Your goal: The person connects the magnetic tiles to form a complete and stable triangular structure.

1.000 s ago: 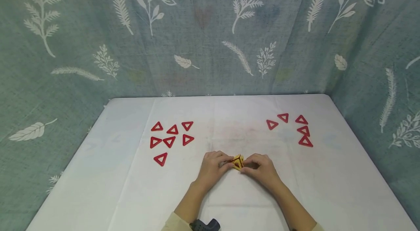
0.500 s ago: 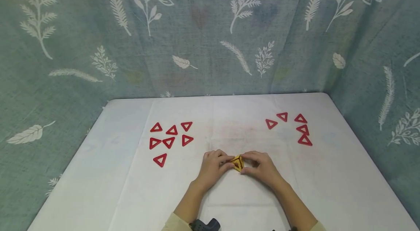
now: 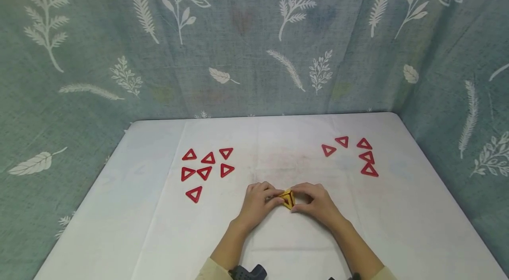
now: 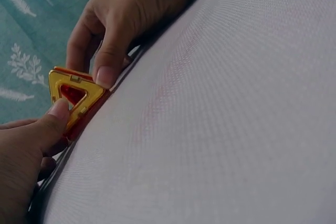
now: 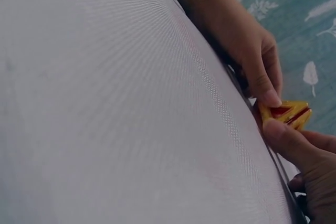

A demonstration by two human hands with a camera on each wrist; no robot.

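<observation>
Between the two hands, low on the white table, stands a small pyramid of triangular magnetic tiles (image 3: 287,198). Its yellow frames show in the head view; red parts also show in the left wrist view, where a yellow triangular face (image 4: 93,92) is turned to the camera. My left hand (image 3: 256,205) pinches its left side, thumb in front. At the right side, my right hand (image 3: 319,204) pinches it between thumb and fingers. In the right wrist view, the thumbs of the left hand (image 5: 249,51) and right hand (image 5: 310,158) both touch the yellow tiles. The pyramid's base is hidden.
Several red triangular tiles (image 3: 204,172) lie flat on the left of the white table (image 3: 159,227). Several more red tiles (image 3: 366,157) lie at the back right. A leaf-patterned curtain (image 3: 246,50) stands behind the table and along both sides.
The right hand's fingers and thumb have spread slightly wider along the pyramid's right side, and the pyramid has turned a little. The left hand holds nearly still. The loose red tiles have not moved.
</observation>
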